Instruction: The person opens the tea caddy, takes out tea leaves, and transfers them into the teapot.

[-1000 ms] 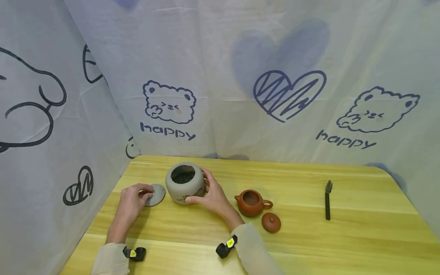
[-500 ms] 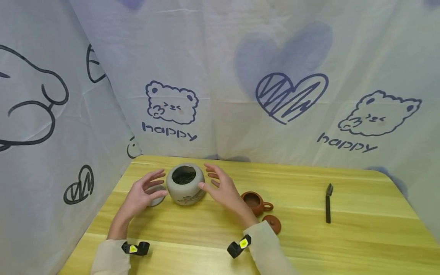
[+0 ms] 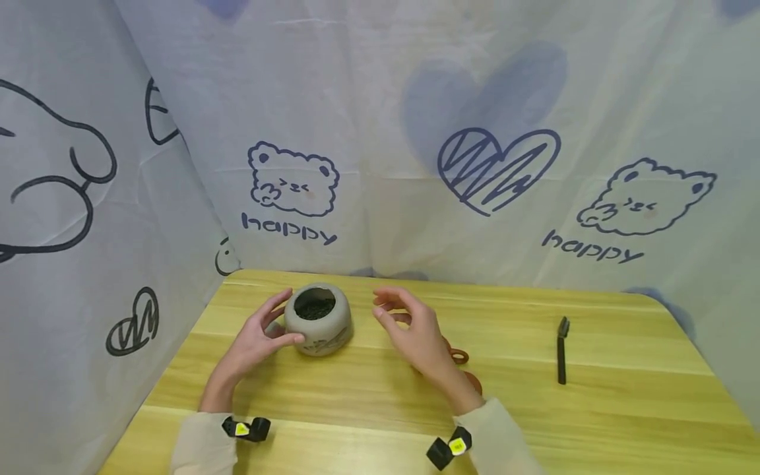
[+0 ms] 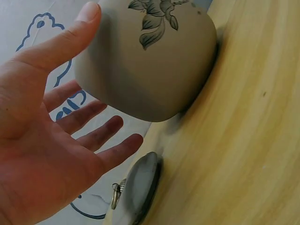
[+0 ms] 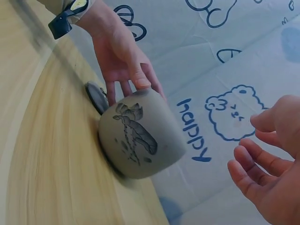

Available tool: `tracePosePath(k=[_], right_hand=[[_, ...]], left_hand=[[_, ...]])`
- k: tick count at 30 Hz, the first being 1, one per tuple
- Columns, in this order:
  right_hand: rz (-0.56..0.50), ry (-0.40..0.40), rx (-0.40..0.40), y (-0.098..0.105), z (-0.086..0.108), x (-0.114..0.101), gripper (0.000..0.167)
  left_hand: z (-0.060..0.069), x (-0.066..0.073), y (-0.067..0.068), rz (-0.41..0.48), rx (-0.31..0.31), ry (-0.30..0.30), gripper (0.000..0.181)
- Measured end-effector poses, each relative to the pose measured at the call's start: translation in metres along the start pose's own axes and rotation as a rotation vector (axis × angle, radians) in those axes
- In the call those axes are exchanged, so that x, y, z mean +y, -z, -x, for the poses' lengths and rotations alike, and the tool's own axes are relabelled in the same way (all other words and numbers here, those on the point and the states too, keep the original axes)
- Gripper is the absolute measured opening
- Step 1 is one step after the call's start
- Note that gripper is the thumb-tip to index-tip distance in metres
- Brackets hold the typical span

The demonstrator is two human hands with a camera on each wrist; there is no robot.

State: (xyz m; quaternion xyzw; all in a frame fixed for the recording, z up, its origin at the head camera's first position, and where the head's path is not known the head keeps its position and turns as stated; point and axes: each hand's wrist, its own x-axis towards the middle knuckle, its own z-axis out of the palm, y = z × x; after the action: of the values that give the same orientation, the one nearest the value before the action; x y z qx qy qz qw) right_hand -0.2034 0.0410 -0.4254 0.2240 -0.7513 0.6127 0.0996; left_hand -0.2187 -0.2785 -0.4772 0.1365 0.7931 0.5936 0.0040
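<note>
A round grey jar (image 3: pixel 325 332) with dark leaves inside stands upright on the table. My left hand (image 3: pixel 252 343) is at its left side, the thumb against the front and the fingers spread toward the back. In the left wrist view those fingers look nearly straight beside the jar (image 4: pixel 145 70). A grey lid (image 4: pixel 140 185) with a metal ring lies on the table beside the jar, hidden behind my left hand in the head view. My right hand (image 3: pixel 415 336), fingers loosely bent, hovers apart from the jar's right side, holding nothing.
Behind my right wrist, parts of a reddish-brown teapot (image 3: pixel 460 356) and its lid (image 3: pixel 474 382) show. Farther right on the wooden table (image 3: pixel 629 396) lies a dark-handled tool (image 3: pixel 561 356). A printed cloth (image 3: pixel 380 132) hangs behind and to the left.
My left hand has let go of the lid and moved right to the jar. My right hand has released the jar and drawn away to the right, covering more of the teapot.
</note>
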Motion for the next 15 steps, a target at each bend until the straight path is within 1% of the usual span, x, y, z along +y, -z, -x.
tracePosePath(k=[4,6,11,15], right_hand=[[0.024,0.036,0.040,0.015,0.010,-0.002,0.024],[0.032,0.032,0.053,0.023,0.017,-0.002,0.024],[0.053,0.040,0.086,0.044,0.031,0.002,0.022],[0.083,0.070,0.133,0.062,0.039,0.004,0.024]], left_hand=[[0.000,-0.003,-0.003,-0.009,-0.001,-0.008,0.091],[0.000,-0.004,-0.004,-0.025,0.004,-0.005,0.092],[0.000,-0.004,-0.007,-0.064,0.030,0.015,0.093],[-0.002,-0.005,-0.010,-0.062,0.039,0.025,0.093]])
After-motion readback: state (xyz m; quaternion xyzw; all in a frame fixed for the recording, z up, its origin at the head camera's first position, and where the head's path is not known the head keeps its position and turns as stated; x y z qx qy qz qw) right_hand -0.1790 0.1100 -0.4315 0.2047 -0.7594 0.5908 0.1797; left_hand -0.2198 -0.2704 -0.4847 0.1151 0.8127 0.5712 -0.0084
